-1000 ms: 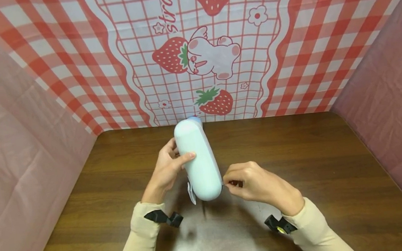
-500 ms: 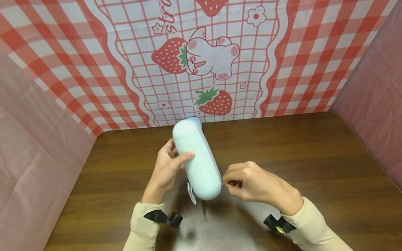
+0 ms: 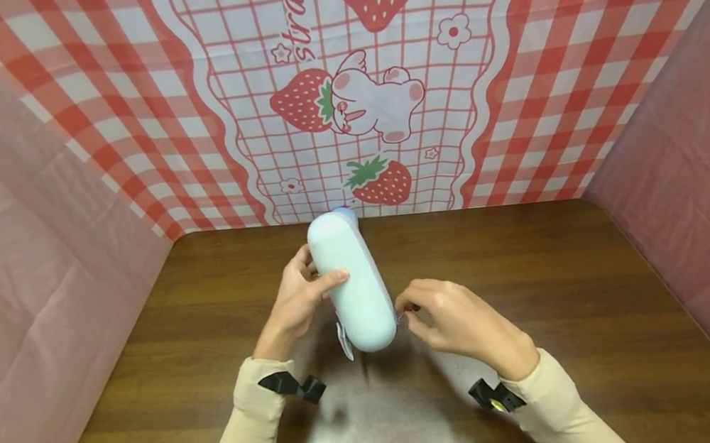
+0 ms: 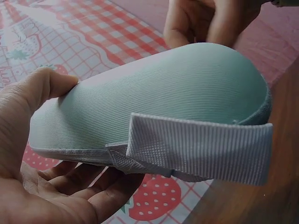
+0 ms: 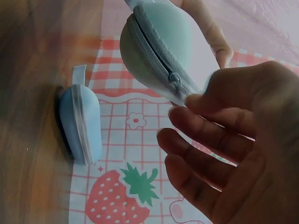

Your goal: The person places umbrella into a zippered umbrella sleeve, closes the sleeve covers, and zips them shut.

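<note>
My left hand (image 3: 292, 302) grips a pale mint zip-up case (image 3: 358, 292), thumb on its upper face and the other fingers beneath. The case is held tilted above the table. A ribbed fabric loop (image 4: 205, 151) sticks out from its side in the left wrist view. My right hand (image 3: 464, 321) is at the near right end, thumb and forefinger pinching the small zipper pull. In the right wrist view the zipper slider (image 5: 174, 79) sits on the grey zip, right by the fingertips, and the zip is parted along the rounded end. The other right fingers are loosely bent.
A smaller light blue zip case (image 5: 86, 121) with a loop stands at the table's back edge, partly hidden behind the mint case in the head view. The brown wooden table (image 3: 525, 255) meets a strawberry-print cloth (image 3: 509, 92) behind, with pink cloth at both sides.
The near end of the mint case has shifted slightly right. My right hand's fingers have lifted a little and drawn slightly away from the case, with the pull showing between.
</note>
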The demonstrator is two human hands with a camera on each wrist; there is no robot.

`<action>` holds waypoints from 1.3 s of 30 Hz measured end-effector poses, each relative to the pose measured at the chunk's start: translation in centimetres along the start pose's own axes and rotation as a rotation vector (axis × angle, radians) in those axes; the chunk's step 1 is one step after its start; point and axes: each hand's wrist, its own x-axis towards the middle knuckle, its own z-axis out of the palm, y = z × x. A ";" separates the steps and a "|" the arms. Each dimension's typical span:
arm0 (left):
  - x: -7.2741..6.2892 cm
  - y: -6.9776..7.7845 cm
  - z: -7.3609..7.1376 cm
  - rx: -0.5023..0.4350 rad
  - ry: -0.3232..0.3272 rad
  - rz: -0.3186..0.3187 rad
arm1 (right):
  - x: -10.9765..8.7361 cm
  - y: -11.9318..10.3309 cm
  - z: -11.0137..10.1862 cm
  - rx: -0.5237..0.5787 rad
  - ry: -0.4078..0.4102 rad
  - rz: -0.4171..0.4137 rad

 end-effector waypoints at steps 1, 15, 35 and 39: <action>0.0 0.0 0.0 0.006 -0.001 0.002 | 0.0 0.0 0.0 0.003 0.013 0.010; -0.2 0.2 0.5 -0.001 -0.012 0.016 | 0.5 0.0 0.9 0.096 0.087 0.103; -0.5 -0.2 1.3 -0.160 -0.098 0.098 | 0.5 -1.3 1.2 0.349 0.023 0.332; -0.4 -0.2 1.0 -0.167 -0.121 0.052 | 0.5 -1.4 1.1 0.322 0.031 0.366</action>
